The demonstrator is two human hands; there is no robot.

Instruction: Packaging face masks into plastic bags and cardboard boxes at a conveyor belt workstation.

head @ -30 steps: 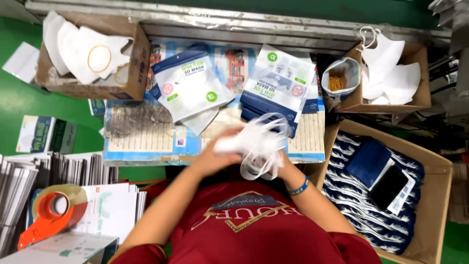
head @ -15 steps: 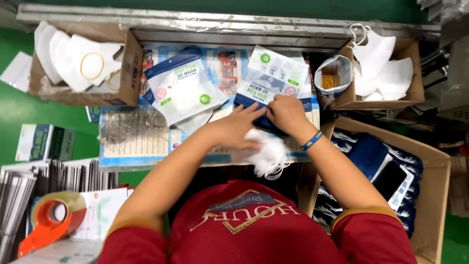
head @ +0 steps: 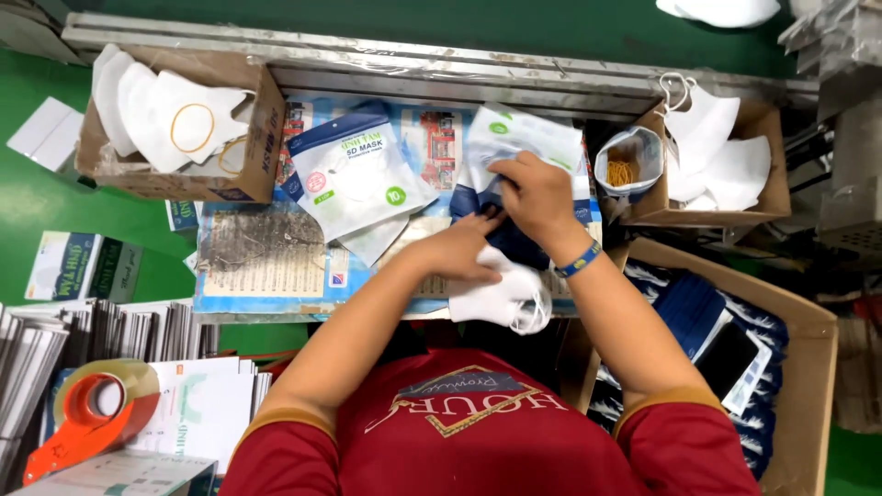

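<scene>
At bench (head: 276, 266) centre, right hand (head: 537, 193) sits on a white-and-blue pouch (head: 524, 147), fingers pinching its near edge w/ the pouch lifted a bit off the stack. Left hand (head: 459, 253) lies just below, fingers curled, pressing a bundle of white masks (head: 501, 298) down at the bench's front edge; fingertips touch the dark blue pouch edge next to the right hand. Vs half a sec ago: both hands were flat together on the pouch; now right hand is higher up on it, left has dropped back onto the masks. Bench is covered w/ printed sheets; another pouch (head: 354, 179) lies left of centre. Cardboard box of masks (head: 175, 129) far left, tape dispenser (head: 87, 418) near left, green floor (head: 37, 202) beyond.
</scene>
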